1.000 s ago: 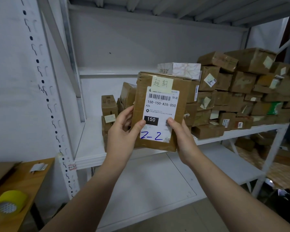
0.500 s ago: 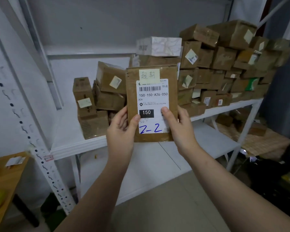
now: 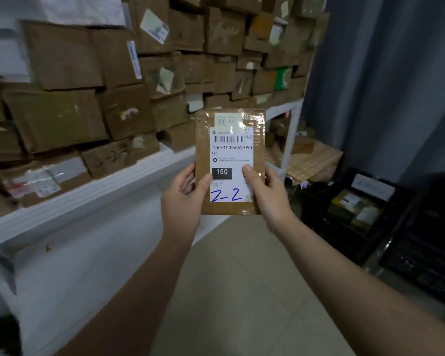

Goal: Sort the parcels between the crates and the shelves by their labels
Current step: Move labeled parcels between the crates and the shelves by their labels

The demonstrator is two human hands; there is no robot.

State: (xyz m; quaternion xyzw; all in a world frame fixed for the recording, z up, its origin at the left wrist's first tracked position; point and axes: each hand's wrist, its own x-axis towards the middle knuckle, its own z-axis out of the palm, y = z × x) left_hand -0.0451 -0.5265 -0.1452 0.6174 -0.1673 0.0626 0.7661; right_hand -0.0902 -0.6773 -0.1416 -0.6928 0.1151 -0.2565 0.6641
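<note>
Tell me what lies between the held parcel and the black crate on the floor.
In the head view: the white shelf post and a checked mat, plus the right hand gripping the parcel; the crate stands beyond.

- Parcel (image 3: 230, 160), label "Z-2": we grip it upright, left hand (image 3: 184, 199) and right hand (image 3: 270, 196).
- Shelf (image 3: 88, 194): stacked cardboard boxes (image 3: 62, 119).
- Black crates (image 3: 355, 214) at right.

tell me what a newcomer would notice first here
A brown parcel is held up in the middle by the left hand and right hand, its white label marked Z-2 in blue. Cardboard boxes crowd the white shelf at left; black crates sit on the floor at right.
</note>
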